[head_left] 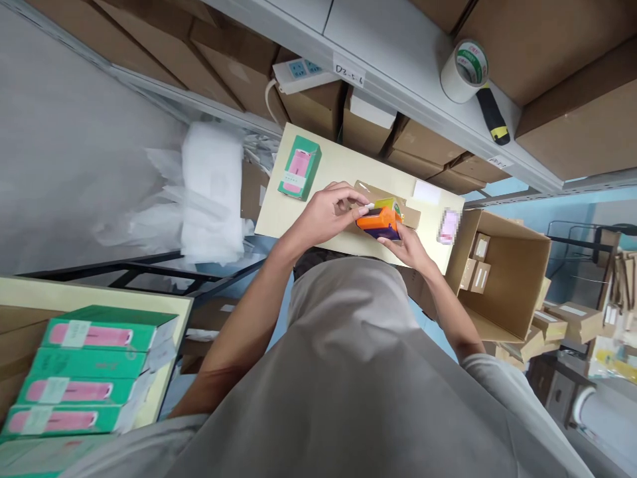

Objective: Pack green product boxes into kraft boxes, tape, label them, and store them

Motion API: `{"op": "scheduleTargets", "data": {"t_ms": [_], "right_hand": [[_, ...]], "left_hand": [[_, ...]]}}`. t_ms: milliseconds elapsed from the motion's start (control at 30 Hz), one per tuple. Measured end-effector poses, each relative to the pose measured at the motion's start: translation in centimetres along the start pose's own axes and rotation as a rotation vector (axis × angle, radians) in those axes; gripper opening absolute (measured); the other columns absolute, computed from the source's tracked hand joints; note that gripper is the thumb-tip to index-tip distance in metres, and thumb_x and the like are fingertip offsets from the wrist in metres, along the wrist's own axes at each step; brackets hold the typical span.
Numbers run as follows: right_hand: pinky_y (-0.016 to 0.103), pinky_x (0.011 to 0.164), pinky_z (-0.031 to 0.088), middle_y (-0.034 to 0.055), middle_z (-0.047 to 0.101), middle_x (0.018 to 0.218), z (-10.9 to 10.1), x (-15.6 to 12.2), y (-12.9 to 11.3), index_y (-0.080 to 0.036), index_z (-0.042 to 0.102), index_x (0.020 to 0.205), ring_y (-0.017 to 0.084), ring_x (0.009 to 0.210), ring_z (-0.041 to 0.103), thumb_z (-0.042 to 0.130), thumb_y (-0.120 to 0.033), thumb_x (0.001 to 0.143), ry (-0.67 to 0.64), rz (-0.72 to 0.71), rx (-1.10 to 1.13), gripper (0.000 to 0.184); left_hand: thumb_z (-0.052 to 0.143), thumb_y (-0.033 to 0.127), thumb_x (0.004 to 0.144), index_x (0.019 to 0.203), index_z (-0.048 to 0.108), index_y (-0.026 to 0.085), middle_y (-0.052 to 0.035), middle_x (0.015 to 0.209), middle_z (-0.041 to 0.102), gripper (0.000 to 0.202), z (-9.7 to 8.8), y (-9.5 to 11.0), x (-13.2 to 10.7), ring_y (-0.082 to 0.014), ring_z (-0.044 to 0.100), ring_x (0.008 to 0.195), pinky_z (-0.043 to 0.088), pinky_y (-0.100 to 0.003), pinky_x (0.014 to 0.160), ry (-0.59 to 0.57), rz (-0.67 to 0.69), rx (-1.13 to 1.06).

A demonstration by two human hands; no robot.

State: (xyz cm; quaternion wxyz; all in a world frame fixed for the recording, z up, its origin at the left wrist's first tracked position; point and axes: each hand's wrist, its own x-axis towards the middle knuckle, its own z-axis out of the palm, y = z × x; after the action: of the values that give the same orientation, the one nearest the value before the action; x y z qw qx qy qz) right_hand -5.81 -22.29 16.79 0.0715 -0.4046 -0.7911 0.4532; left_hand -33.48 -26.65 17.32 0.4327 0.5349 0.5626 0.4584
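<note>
My right hand [409, 247] is wrapped round an orange and dark-blue tape dispenser [379, 220], held low over the cream table [343, 159]. A yellow-green roll [391, 204] shows at its far side. Thumb and fingers of my left hand [332, 211] are pinched together at the dispenser's left end. A small whitish bit shows at those fingertips, too small to name for certain. Behind and partly beneath the dispenser lies a small brown cardboard box [365, 190], mostly hidden by it and my hands.
A green box with a pink picture [299, 167] lies at the table's left end. To the right stands an open carton [507, 279] with small parcels inside. Stacked green boxes [89, 362] fill the lower left. Overhead, a shelf holds a tape roll [452, 81] and a cutter [492, 116].
</note>
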Motion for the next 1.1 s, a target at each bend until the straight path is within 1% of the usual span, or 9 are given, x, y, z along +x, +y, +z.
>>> {"op": "scheduleTargets", "data": {"t_ms": [300,467,600,733,800,867,967,1033,1100], "right_hand": [[0.048,0.108,0.06,0.0186,0.08,0.134,-0.9,0.0,0.0,-0.02,0.072,0.141,0.039,0.12,0.076,0.052,-0.079,0.112,-0.11,-0.013,-0.148,0.069],[0.045,0.101,0.061,0.0142,0.082,0.126,-2.2,-0.1,-0.9,-0.02,0.073,0.14,0.036,0.111,0.077,0.056,-0.079,0.11,-0.214,0.071,-0.13,0.068],[0.04,0.092,0.061,0.0086,0.083,0.112,-5.3,-0.6,-1.0,-0.022,0.078,0.128,0.031,0.099,0.076,0.062,-0.079,0.106,-0.377,0.126,-0.067,0.063],[0.035,0.077,0.059,0.0083,0.082,0.099,-9.5,-0.5,-0.3,-0.02,0.077,0.111,0.024,0.083,0.074,0.074,-0.084,0.095,-0.567,0.319,0.038,0.066],[0.034,0.073,0.06,0.0088,0.082,0.094,-11.2,0.2,-0.1,-0.02,0.075,0.105,0.023,0.08,0.074,0.081,-0.084,0.088,-0.632,0.424,0.134,0.066],[0.034,0.07,0.061,0.0069,0.08,0.086,-12.2,1.4,0.0,-0.019,0.074,0.098,0.022,0.076,0.073,0.089,-0.08,0.082,-0.639,0.496,0.165,0.065],[0.03,0.062,0.055,0.0022,0.074,0.076,-12.2,3.3,0.3,-0.02,0.073,0.088,0.019,0.069,0.067,0.093,-0.077,0.075,-0.573,0.519,0.063,0.062],[0.029,0.06,0.049,0.0007,0.07,0.073,-11.7,4.4,0.6,-0.02,0.072,0.084,0.017,0.067,0.063,0.091,-0.082,0.073,-0.53,0.519,-0.025,0.066],[0.029,0.059,0.044,0.0,0.065,0.069,-11.2,5.1,1.0,-0.02,0.071,0.082,0.017,0.065,0.058,0.085,-0.092,0.073,-0.5,0.534,-0.085,0.074]], "left_hand": [[0.082,0.047,0.097,0.098,0.083,0.023,-0.007,0.102,0.076,0.024,0.4,-0.8,0.0,-0.0241,0.069,0.098,0.061,-0.041,0.093,-0.019,-0.054,-0.048],[0.081,0.043,0.096,0.099,0.083,0.022,-0.0063,0.1,0.077,0.022,1.9,-1.7,-0.8,-0.0232,0.068,0.094,0.06,-0.04,0.093,0.08,-0.125,-0.06],[0.08,0.044,0.095,0.098,0.083,0.02,-0.0069,0.099,0.081,0.024,2.5,-3.1,-1.9,-0.0224,0.071,0.09,0.061,-0.036,0.088,0.153,-0.257,-0.165],[0.086,0.041,0.088,0.093,0.082,0.019,-0.0076,0.097,0.082,0.023,1.0,-5.5,-2.3,-0.0243,0.074,0.097,0.062,-0.035,0.089,0.4,-0.384,-0.236],[0.088,0.036,0.086,0.09,0.083,0.018,-0.0071,0.092,0.081,0.02,0.3,-6.9,-2.2,-0.0237,0.074,0.093,0.062,-0.034,0.085,0.47,-0.458,-0.264],[0.089,0.032,0.084,0.087,0.082,0.017,-0.0065,0.086,0.079,0.017,0.1,-8.1,-2.0,-0.0217,0.072,0.086,0.06,-0.032,0.079,0.497,-0.53,-0.301],[0.089,0.027,0.083,0.085,0.082,0.016,-0.0063,0.083,0.076,0.014,0.7,-9.5,-1.6,-0.0185,0.068,0.078,0.056,-0.03,0.071,0.533,-0.597,-0.353],[0.09,0.025,0.081,0.083,0.082,0.015,-0.0063,0.082,0.077,0.014,1.2,-10.1,-1.3,-0.0177,0.067,0.076,0.055,-0.03,0.07,0.553,-0.622,-0.379],[0.092,0.024,0.08,0.082,0.081,0.015,-0.0063,0.082,0.078,0.014,1.6,-10.7,-1.0,-0.0179,0.068,0.077,0.056,-0.03,0.072,0.569,-0.639,-0.393]]}}
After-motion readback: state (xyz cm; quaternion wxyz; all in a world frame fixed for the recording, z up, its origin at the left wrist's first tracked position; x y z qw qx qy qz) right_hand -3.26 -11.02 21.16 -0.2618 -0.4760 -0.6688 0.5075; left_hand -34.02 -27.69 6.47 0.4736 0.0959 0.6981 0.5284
